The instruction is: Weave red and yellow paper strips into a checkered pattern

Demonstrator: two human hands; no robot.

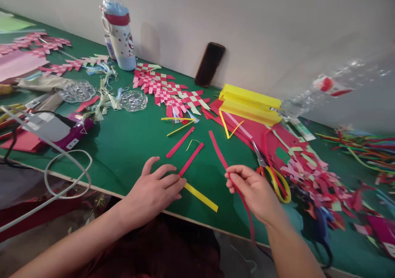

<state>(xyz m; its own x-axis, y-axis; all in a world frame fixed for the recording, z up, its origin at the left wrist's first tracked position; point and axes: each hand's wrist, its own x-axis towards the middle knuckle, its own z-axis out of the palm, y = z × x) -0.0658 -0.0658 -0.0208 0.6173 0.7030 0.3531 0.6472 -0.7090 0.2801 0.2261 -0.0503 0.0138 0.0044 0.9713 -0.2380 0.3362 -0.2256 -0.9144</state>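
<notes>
My right hand (245, 185) pinches a long red paper strip (218, 149) between thumb and fingers. One end of that strip points up and away, and the other hangs down past the table edge. Fingers apart, my left hand (157, 185) rests at the table's front, its fingertips where a shorter red strip (193, 158) meets a yellow paper strip (202, 198). Its fingers hide the point where these two come together. Beyond it lie another red strip (180, 142), a thin yellow sliver (191, 143) and a folded yellow strip (182, 126).
Scissors (280, 185) lie right of my right hand, near paper scraps (321, 183). Woven paper pieces (166, 86), yellow paper (249, 103), a phone (210, 64) and a drinking bottle (121, 39) stand or lie toward the wall. A plastic bottle (333, 84) is at right; a white cable (68, 193) crosses the left.
</notes>
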